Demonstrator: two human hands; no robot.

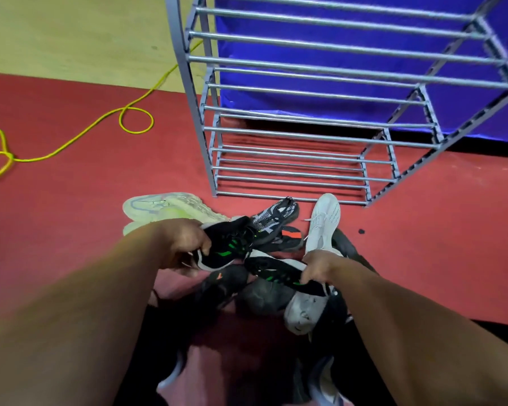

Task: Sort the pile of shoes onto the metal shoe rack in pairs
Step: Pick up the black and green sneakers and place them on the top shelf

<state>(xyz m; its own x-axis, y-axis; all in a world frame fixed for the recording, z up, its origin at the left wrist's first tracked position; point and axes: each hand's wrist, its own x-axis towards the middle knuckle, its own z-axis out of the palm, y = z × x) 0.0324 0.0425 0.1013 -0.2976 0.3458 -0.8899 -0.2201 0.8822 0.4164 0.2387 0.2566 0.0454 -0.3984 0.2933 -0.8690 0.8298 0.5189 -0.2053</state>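
My left hand [185, 240] grips a black sneaker with green stripes and a white sole [228, 246] by its heel. A matching black and green sneaker [276, 272] is held at its heel end by my right hand [320, 266]. Both shoes hover just above the pile of shoes [258, 294] on the red floor. The grey metal shoe rack [291, 133] stands behind the pile, and all of its visible shelves are bare.
Around the pile lie a pale cream sneaker [162, 205], a grey patterned shoe [276, 216], a white knit sneaker [323, 221] and a black shoe with an orange mark [223, 281]. A yellow cord [79, 136] loops across the floor at left. A blue cloth [349, 48] hangs behind the rack.
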